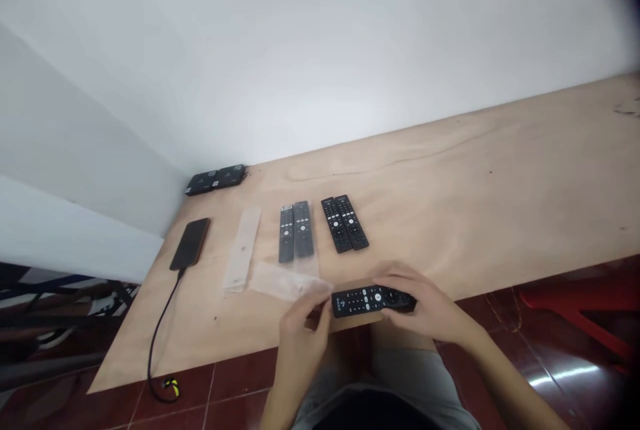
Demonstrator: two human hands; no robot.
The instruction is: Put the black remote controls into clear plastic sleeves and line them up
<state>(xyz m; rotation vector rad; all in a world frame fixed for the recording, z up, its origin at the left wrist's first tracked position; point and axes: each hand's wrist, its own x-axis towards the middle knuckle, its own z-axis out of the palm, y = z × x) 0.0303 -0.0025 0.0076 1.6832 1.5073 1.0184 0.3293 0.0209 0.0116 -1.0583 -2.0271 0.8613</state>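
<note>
A black remote control point(357, 301) lies sideways in my right hand point(417, 297), whose thumb and fingers grip its right end. At its left end, my left hand point(306, 323) pinches the corner of a clear plastic sleeve point(285, 281) that stretches off to the left over the table. Beyond my hands, two bare remotes point(344, 223) rest side by side. Left of them are two more remotes point(295, 231), looking greyish under clear plastic. Further left, flat clear sleeves point(243, 250) lie together in a narrow strip.
The wooden table point(475, 203) meets a white wall point(320, 50) at the back. Two black boxes point(215, 179) sit in the far left corner. A phone point(190, 243) with a black cable point(163, 323) hanging over the front edge lies at left. A red stool point(575, 303) stands at right.
</note>
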